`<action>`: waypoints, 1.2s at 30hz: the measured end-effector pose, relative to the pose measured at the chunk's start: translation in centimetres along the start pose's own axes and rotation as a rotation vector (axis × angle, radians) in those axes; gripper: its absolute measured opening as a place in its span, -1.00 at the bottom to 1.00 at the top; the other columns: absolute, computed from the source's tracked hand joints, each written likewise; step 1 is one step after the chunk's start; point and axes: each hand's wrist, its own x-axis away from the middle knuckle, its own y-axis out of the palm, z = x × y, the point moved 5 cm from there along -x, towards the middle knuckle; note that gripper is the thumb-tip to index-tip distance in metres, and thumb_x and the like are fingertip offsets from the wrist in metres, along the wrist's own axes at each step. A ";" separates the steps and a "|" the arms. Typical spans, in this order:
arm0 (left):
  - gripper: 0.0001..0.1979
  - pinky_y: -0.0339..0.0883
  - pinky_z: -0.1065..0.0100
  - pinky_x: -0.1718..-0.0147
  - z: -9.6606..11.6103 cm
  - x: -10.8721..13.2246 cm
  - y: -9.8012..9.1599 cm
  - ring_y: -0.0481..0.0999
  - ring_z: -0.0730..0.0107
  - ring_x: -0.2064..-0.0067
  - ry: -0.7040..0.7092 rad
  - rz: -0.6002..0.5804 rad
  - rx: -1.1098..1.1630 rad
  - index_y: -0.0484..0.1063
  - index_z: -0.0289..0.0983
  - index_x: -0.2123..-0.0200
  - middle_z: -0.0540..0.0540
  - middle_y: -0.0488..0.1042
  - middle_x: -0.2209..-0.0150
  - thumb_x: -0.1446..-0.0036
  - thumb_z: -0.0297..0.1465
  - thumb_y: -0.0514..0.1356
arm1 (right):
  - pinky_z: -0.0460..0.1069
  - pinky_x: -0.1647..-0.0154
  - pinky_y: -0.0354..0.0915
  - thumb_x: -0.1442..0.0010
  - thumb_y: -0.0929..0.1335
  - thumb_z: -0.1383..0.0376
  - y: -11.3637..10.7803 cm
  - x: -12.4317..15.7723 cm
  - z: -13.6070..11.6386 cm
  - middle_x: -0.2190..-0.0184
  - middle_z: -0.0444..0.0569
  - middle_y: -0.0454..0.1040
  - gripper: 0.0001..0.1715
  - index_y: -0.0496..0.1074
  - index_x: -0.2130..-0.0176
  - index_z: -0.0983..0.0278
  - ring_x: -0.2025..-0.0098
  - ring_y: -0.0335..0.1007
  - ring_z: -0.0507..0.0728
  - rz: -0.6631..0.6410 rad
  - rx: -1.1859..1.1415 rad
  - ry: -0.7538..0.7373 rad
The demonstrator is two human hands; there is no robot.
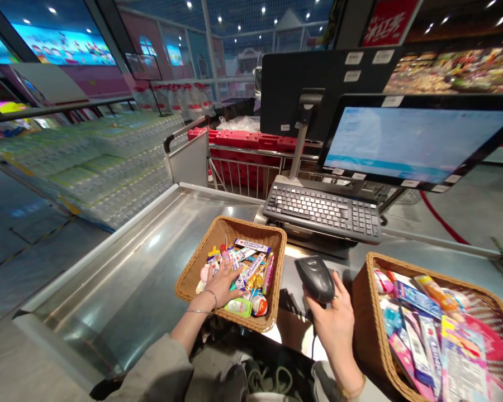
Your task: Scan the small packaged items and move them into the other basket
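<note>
My left hand (pixel 222 283) reaches into a wicker basket (pixel 279 268) of packaged sweets, fingers spread over the wrappers. Around it lie purple-and-white candy bars (pixel 254 269), a pink tube-like pack (pixel 269 273), an orange-and-white egg-shaped item (pixel 259 305) and a green pack (pixel 238 306). Whether the fingers touch one of these firmly, I cannot tell. To the right of this basket, my right hand (pixel 333 318) is closed around a black barcode scanner (pixel 315 278), its cable hanging below. A second wicker basket (pixel 373 312) at the right holds more sweets, including a blue pack (pixel 418 300).
Both baskets stand on a metal checkout counter (pixel 146 262). Behind them are a black keyboard (pixel 324 209) and a lit monitor (pixel 419 142), with a second screen's dark back (pixel 305 75) beyond. A cart (pixel 188 153) and stacked bottled drinks (pixel 88 156) are farther off.
</note>
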 end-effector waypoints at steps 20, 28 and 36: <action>-0.57 -0.51 -0.38 -0.22 -1.3 0.1 0.2 -0.11 -0.21 -0.40 0.092 -0.205 -0.078 0.62 -0.07 0.27 -0.11 0.12 -0.36 0.01 0.10 0.23 | 0.24 -0.20 0.15 0.02 0.43 -0.02 -0.4 -0.3 -0.5 0.10 0.10 0.55 -0.57 0.58 0.28 0.24 -0.21 0.26 0.32 -0.005 -0.010 -0.037; -0.56 -0.50 -0.39 -0.22 -0.6 0.6 -0.3 -0.04 -0.17 -0.39 0.086 -0.243 -0.149 0.58 0.05 0.16 -0.05 0.17 -0.34 0.08 0.09 0.28 | 0.28 -0.23 0.10 0.04 0.43 -0.02 0.0 -0.2 -0.3 0.07 0.10 0.54 -0.56 0.58 0.27 0.23 -0.23 0.23 0.33 -0.016 -0.013 -0.007; -0.69 -0.54 -0.41 -0.20 0.0 1.1 -0.6 0.01 -0.16 -0.37 0.135 -0.200 -0.045 0.60 0.06 0.26 0.01 0.31 -0.26 0.10 -0.01 0.34 | 0.28 -0.24 0.08 0.06 0.43 -0.06 -0.1 -0.1 -0.1 0.03 0.11 0.52 -0.52 0.58 0.27 0.23 -0.23 0.23 0.33 -0.010 -0.018 0.038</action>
